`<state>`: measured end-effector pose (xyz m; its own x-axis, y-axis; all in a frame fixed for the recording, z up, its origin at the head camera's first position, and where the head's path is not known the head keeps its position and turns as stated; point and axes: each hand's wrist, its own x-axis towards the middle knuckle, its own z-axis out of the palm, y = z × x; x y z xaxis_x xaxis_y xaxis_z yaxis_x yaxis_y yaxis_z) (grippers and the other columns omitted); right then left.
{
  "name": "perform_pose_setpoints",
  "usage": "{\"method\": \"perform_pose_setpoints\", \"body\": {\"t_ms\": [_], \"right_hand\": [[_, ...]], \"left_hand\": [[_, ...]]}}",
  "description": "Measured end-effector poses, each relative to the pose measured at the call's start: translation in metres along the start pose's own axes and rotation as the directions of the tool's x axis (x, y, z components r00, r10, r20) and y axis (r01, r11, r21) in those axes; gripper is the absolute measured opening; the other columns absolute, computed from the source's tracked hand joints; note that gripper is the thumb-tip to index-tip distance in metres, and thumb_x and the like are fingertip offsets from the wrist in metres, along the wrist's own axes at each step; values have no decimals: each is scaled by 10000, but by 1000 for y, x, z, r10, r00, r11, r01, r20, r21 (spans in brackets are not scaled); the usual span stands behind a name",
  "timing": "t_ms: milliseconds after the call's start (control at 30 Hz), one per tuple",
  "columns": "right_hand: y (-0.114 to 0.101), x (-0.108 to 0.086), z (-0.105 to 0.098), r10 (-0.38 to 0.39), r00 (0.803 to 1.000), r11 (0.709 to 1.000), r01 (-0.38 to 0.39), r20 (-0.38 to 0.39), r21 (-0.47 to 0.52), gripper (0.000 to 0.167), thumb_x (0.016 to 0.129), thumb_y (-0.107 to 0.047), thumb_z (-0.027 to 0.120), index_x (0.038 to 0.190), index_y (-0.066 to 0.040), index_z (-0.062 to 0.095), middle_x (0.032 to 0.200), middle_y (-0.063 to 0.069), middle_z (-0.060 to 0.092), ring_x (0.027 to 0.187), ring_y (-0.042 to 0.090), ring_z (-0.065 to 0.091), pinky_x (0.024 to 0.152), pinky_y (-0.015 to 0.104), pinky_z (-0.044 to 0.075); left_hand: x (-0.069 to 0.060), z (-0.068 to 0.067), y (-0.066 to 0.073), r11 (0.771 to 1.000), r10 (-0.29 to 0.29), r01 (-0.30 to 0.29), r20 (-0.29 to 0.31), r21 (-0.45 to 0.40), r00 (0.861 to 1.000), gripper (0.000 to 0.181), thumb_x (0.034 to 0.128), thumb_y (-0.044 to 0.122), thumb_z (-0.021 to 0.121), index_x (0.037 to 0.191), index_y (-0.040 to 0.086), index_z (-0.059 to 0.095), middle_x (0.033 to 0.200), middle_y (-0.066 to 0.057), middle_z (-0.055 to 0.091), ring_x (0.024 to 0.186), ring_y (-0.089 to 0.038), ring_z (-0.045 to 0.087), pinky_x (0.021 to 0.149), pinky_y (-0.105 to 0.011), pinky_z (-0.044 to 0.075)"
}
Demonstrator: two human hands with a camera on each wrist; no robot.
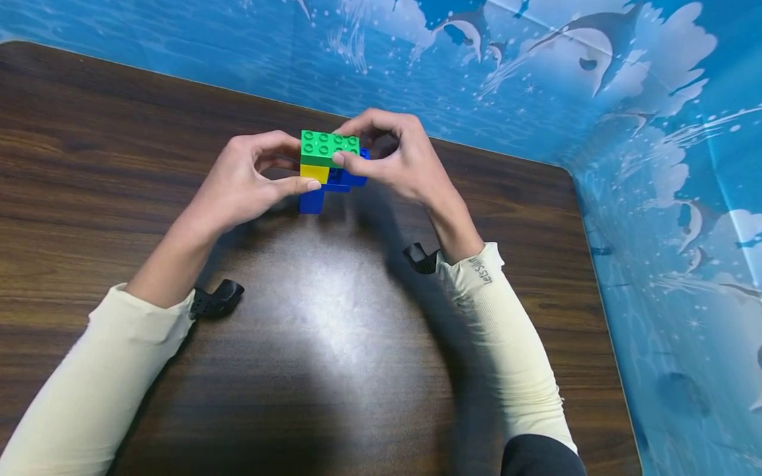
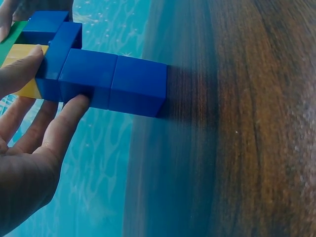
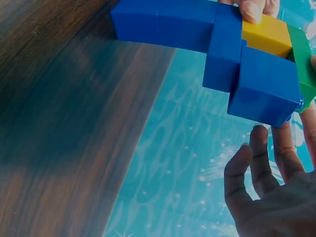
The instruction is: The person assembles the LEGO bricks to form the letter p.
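Note:
A small tower of toy building bricks stands upright on the table, with two blue bricks (image 2: 113, 81) stacked as its column. Across the column's top lies a thinner blue brick (image 3: 222, 54) that juts to the right. It carries a yellow brick (image 1: 313, 173) on the left and another blue brick (image 3: 266, 86) on the right. On top sits a studded green brick (image 1: 315, 153). My left hand (image 1: 241, 177) pinches the yellow brick, with one finger touching the column below. My right hand (image 1: 406, 158) grips the green brick between thumb and fingers; some fingertips are hidden behind it.
The dark wood-grain table (image 1: 297, 410) extends around the tower, whose place is near the far edge. Behind and to the right hangs a blue sheet printed with dolphins (image 1: 595, 46). Black wrist mounts (image 1: 217, 301) stick out from both cream sleeves (image 1: 512, 330).

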<state>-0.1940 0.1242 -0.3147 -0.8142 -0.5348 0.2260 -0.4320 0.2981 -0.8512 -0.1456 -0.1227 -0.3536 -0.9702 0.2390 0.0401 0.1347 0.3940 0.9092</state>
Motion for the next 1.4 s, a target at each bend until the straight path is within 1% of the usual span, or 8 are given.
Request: {"method": "perform_pose_setpoints", "body": {"t_ms": [300, 400, 567, 733, 900, 1033, 1267, 1400], "right_hand": [[-1, -2, -2, 43, 999, 999, -43, 14, 1, 258, 935, -161, 838, 1175, -73, 806, 939, 72, 723, 707, 297, 626, 670, 343, 541], [-1, -4, -4, 63, 998, 998, -63, 21, -4, 270, 944, -199, 836, 1197, -108, 807, 947, 62, 720, 729, 309, 639, 679, 337, 544], [-3, -10, -7, 101, 994, 995, -101, 29, -17, 354, 946, -211, 844, 1281, -120, 771, 1075, 45, 749, 888, 256, 683, 748, 347, 553], [0, -15, -7, 164, 986, 986, -164, 9, 18, 353, 943, -186, 839, 1267, -80, 745, 1132, 63, 736, 992, 203, 681, 858, 318, 580], [6, -17, -5, 165, 986, 985, -164, -18, 45, 320, 941, -177, 834, 1231, -69, 753, 1108, 59, 736, 972, 226, 670, 858, 322, 582], [8, -18, -5, 157, 987, 986, -154, -43, 66, 309, 935, -175, 839, 1217, -74, 763, 1111, 64, 749, 986, 228, 668, 858, 326, 581], [9, -14, 2, 174, 980, 980, -162, -99, 113, 292, 943, -164, 835, 1205, -58, 763, 1118, 84, 756, 970, 240, 684, 876, 330, 610], [9, -12, 4, 191, 972, 977, -175, -134, 122, 274, 956, -169, 823, 1201, -60, 764, 1101, 82, 760, 958, 238, 687, 887, 326, 609]], "left_hand": [[2, 0, 0, 1000, -25, 25, -1, -6, 1000, 446, 947, 208, 854, 1357, 105, 712, 1369, -115, 692, 1214, -262, 712, 1059, -404, 557], [1, -1, 2, 999, -37, 37, 6, 9, 999, 458, 951, 209, 850, 1372, 106, 703, 1376, -118, 685, 1229, -282, 703, 1087, -487, 534], [0, -3, 4, 998, -52, 52, 18, 31, 998, 492, 951, 213, 848, 1401, 100, 684, 1395, -127, 675, 1258, -303, 686, 1128, -562, 496], [1, -3, 2, 996, -81, 80, 30, 26, 996, 530, 941, 191, 857, 1427, 104, 665, 1435, -145, 658, 1297, -346, 664, 1140, -584, 472], [3, -2, 0, 991, -134, 132, 68, 30, 989, 537, 956, 236, 845, 1446, 135, 651, 1431, -147, 667, 1294, -344, 661, 1075, -562, 501], [4, -2, 0, 986, -164, 161, 106, 34, 981, 511, 972, 248, 828, 1436, 135, 644, 1383, -159, 685, 1273, -326, 666, 1075, -531, 498], [5, -1, -10, 975, -223, 218, 166, 49, 961, 579, 998, 191, 790, 1520, 110, 553, 1432, -203, 635, 1291, -385, 655, 1062, -544, 520], [7, -1, -12, 969, -246, 243, 190, 41, 950, 634, 1012, 218, 773, 1569, 99, 495, 1453, -203, 610, 1290, -377, 664, 1032, -481, 556]]}}
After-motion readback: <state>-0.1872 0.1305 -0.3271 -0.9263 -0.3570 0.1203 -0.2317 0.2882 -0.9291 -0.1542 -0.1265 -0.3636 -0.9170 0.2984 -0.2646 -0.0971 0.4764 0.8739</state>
